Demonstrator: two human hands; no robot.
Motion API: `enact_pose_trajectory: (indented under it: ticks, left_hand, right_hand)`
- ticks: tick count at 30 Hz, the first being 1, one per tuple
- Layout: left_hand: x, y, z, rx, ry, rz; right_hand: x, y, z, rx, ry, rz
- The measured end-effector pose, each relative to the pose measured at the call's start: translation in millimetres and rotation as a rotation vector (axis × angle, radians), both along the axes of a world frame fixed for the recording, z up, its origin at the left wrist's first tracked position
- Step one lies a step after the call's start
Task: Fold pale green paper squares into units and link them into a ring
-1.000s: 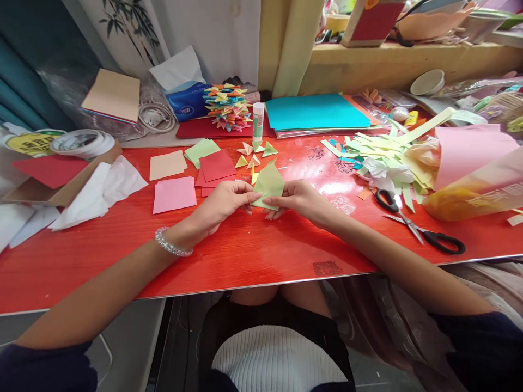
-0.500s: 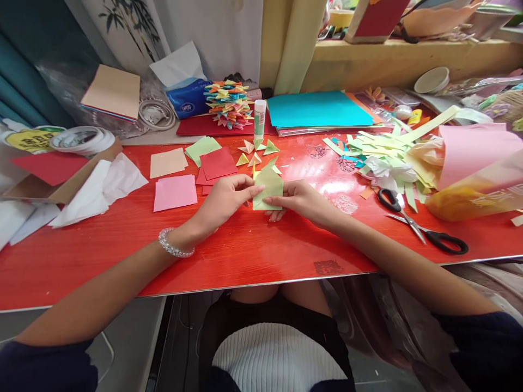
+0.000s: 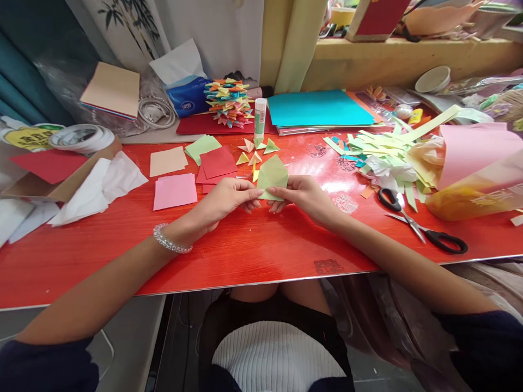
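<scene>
A light green paper square, creased and turned with a corner up, is held above the table between both hands. My left hand pinches its lower left edge between thumb and fingers. On the other side my right hand grips the lower right edge, thumb on top and fingers beneath. Just behind the paper lie several small folded paper pieces in green, yellow and peach. A glue stick stands upright beyond them. Left of my hands are stacks of red squares, pink squares, peach squares and green squares.
Black-handled scissors lie open on the right of the red table. Behind them is a heap of paper strips beside a pink paper roll. A multicoloured folded-paper model stands at the back. Crumpled tissue lies left.
The green paper has turned and shifted slightly right, now showing a corner at its top. My left fingers have moved to its lower edge, and my right hand has shifted a little right.
</scene>
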State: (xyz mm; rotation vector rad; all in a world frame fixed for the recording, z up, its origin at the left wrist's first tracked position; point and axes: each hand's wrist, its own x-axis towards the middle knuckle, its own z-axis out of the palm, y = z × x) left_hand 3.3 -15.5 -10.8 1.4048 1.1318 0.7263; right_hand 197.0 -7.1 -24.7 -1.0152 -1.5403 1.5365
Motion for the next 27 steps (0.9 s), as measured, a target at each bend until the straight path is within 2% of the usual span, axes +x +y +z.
enact_pose_trajectory:
  ticks: [6,12,22,27]
  left_hand:
    - [2.8,-0.4,-3.2,-0.062,-0.018,-0.033]
    - [6.3,-3.6,-1.1,0.041,-0.009,0.001]
    - [4.3,-1.9,-3.5,0.032,0.038,-0.038]
    - [5.9,-4.4,1.5,0.213,-0.090,0.085]
  right_hand:
    - [-1.0,-1.2,-0.2,-0.007,0.026,0.003]
    - [0.2,-1.3,1.7,0.004,0.014,0.021]
    - [-0.8,-1.9,2.7,0.013,0.000,0.038]
    - [-2.6,-2.9,3.7,-0.045,-0.017,0.096]
